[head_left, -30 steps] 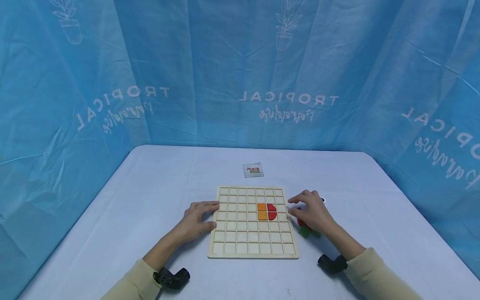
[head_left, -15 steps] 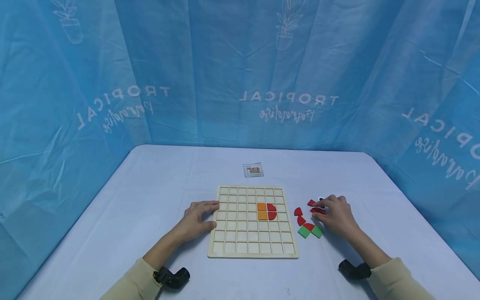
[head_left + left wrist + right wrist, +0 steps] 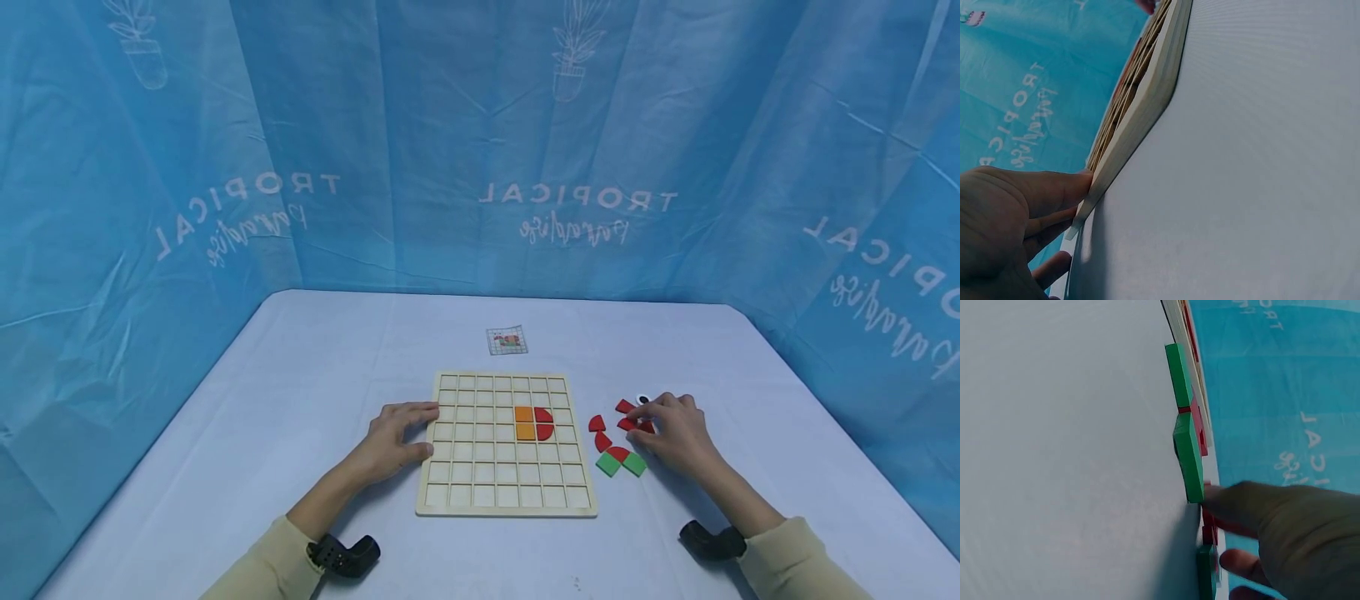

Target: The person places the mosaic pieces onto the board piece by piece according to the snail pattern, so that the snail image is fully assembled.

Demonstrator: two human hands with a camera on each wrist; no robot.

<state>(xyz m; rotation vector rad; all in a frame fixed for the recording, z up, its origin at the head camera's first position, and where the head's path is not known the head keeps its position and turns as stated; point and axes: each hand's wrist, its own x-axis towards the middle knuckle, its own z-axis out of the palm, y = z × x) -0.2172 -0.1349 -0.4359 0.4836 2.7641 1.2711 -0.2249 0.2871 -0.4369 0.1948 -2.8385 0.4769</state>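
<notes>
In the head view, my left hand (image 3: pixel 390 440) lies against the left edge of the wooden grid board (image 3: pixel 480 510), thumb and fingers touching its rim. Two orange squares (image 3: pixel 524 422) and two red quarter-circle pieces (image 3: pixel 543 423) sit together in the board's cells. My right hand (image 3: pixel 675 433) is right of the board, thumb and index finger apart over red pieces (image 3: pixel 626 424) on the table; no firm grip shows. Nearby lie more red quarter-circles (image 3: pixel 596 423) and green squares (image 3: pixel 608 463). In the right wrist view, another green piece (image 3: pixel 1206 572) stands below the fingers.
A small picture card (image 3: pixel 507 340) with a printed grid lies behind the board. A white eye piece (image 3: pixel 642 399) is partly hidden by my right hand. The white table (image 3: pixel 337 350) meets a blue curtain (image 3: pixel 450 242) at the back and sides.
My right hand has moved from the board's right edge out to the loose pieces, uncovering several. Under its fingers, red pieces have shifted slightly apart. The left hand stays put.
</notes>
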